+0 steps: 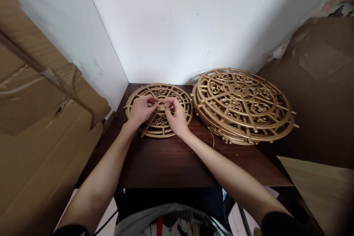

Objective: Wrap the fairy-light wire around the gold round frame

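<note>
A round gold openwork frame [163, 132] with bars and scroll patterns lies flat on the dark brown table. Over its centre, my left hand [143, 110] has its thumb and fingers pinched together. Close beside it, my right hand [176, 116] pinches too, with the fingertips of both hands almost meeting at the hub. A thin yellow wire shows near my right fingers, but what either hand grips is too small to make out.
To the right stands a stack of similar gold round frames [243, 107], with thin wires trailing from it. Cardboard [41, 118] rises on the left, and more cardboard [312, 92] stands on the right. A white wall [177, 25] is behind the dark brown table [168, 166].
</note>
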`<action>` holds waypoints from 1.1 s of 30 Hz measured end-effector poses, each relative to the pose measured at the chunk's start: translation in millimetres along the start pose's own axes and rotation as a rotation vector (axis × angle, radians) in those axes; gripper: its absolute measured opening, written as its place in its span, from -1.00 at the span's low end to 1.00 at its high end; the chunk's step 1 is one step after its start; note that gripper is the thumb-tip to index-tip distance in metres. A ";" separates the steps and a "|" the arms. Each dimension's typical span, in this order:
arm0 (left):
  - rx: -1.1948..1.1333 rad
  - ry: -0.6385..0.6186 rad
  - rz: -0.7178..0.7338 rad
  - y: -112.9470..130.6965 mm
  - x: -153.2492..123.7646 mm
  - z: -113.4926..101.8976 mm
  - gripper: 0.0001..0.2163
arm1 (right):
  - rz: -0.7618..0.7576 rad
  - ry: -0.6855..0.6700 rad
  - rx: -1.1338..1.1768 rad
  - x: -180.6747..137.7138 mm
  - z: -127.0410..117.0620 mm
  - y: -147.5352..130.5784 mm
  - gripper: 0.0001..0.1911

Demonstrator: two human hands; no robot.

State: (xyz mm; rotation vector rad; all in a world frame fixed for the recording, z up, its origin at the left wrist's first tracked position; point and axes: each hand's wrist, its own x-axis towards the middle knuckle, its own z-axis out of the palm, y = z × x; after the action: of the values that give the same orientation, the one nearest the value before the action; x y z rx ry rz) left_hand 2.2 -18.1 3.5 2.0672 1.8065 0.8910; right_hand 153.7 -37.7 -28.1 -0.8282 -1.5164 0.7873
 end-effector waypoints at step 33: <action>-0.028 0.224 -0.064 11.3 -1.5 -7.6 -0.79 | 0.077 -0.096 0.005 -0.1 -3.8 1.5 -0.23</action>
State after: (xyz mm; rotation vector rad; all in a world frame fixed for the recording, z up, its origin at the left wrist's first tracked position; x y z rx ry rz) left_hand 6.7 -23.3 15.3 1.9473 1.9452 1.1634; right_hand 157.5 -37.0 -29.1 -0.8592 -1.5738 0.8983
